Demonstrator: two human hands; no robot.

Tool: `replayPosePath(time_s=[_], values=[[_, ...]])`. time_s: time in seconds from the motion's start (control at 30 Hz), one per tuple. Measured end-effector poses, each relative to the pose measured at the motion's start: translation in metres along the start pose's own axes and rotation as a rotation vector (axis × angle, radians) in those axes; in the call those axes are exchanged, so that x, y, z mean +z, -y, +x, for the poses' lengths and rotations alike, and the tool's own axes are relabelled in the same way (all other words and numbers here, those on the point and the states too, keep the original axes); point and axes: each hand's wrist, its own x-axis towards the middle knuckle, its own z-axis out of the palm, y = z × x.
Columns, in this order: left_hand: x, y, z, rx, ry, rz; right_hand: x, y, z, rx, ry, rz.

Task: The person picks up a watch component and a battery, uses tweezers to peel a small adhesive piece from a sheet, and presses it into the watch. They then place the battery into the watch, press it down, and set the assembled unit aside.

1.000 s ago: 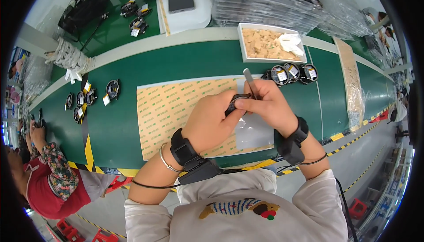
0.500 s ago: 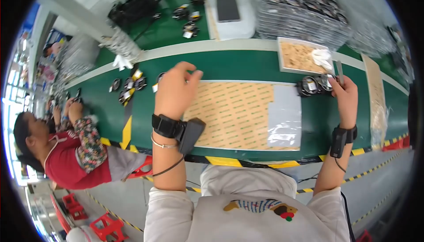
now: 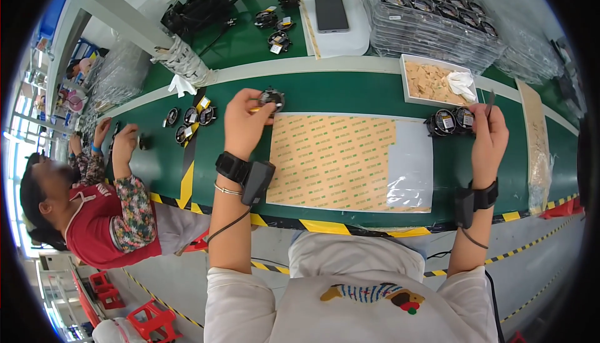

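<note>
My left hand (image 3: 245, 124) is closed on a small round black part (image 3: 272, 98), pinched between thumb and fingers just above the top left corner of the tan adhesive sheet (image 3: 331, 161). This sheet bears rows of green print and lies flat on the green table. To its right, my right hand (image 3: 490, 136) grips a slim metal tool, seemingly tweezers (image 3: 490, 101), pointing up and away from me. Two round black parts (image 3: 444, 121) with white labels stand beside that hand's fingers. A grey-white backing (image 3: 412, 168) shows where the sheet's right side is bare of tan pieces.
A white box (image 3: 437, 80) of tan scraps sits behind the right hand. Several round black parts (image 3: 190, 116) lie at left. Stacked clear trays (image 3: 431, 36), a phone (image 3: 331, 13) and a cardboard strip (image 3: 533, 149) are farther out. A co-worker (image 3: 103, 215) sits at left.
My left hand has come up from the parts at left and now holds a round black part. The tool in my right hand has tilted slightly. The co-worker's hand has lifted.
</note>
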Motion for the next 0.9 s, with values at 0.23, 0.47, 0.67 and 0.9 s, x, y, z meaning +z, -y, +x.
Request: replayPosePath(time_s=[0.23,0.47,0.67,0.9], values=[[0.103,-0.049,-0.02,-0.37,0.391,-0.471,0.024,0.052,-0.031,0.329,0.304,0.906],[0.146,-0.045,-0.038,-0.479,0.579,-0.716,0.045,0.055,-0.037,0.509,0.366,1.022],[0.146,-0.038,-0.042,-0.463,0.567,-0.703,0.055,0.048,-0.042,0.468,0.376,0.933],[0.144,-0.043,-0.043,-0.436,0.569,-0.682,0.056,0.043,-0.04,0.473,0.435,0.918]])
